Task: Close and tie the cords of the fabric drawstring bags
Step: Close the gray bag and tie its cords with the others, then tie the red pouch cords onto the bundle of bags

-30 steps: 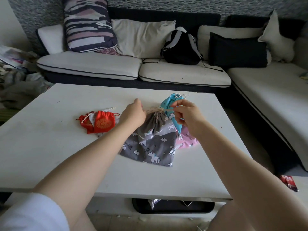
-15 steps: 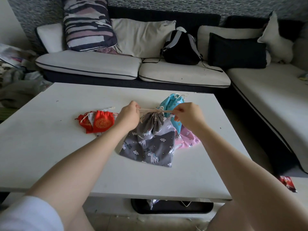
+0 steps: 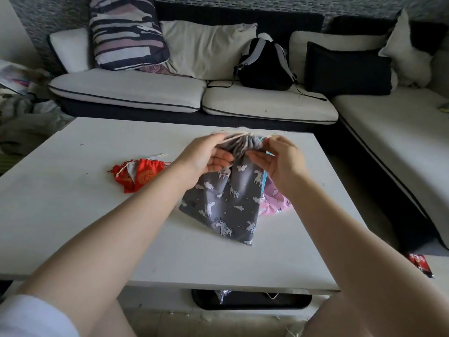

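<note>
Grey bag [image 3: 226,203], printed with white unicorns and clouds, hangs from both hands over the middle of the white bench [image 3: 73,203]; its lower corner seems to rest on or just above the top, though the angle leaves that unsure. Its mouth is gathered into tight pleats, with the pale cord [image 3: 239,132] running across the bunched top. The left hand [image 3: 206,155] pinches the gathered neck on its left side, thumb and fingertips curled onto cloth and cord. The right hand [image 3: 279,159] pinches the right side the same way.

By the look of it this is thin, soft cotton: light, floppy, nothing to break, and it will sag or twist wherever it is not held. The cloth gives easily, so pulling on the body would only stretch the pleats. Better to take hold of the cord ends themselves, close to the neck, and draw them apart so that the knot seats against the gathers. The cord looks rough enough to hold a knot without slipping.

A pink bag [image 3: 274,205] and a sliver of blue bag [image 3: 265,176] lie under the grey one at its right. Small red bags [image 3: 139,175] sit apart to the left, mouths drawn.
</note>
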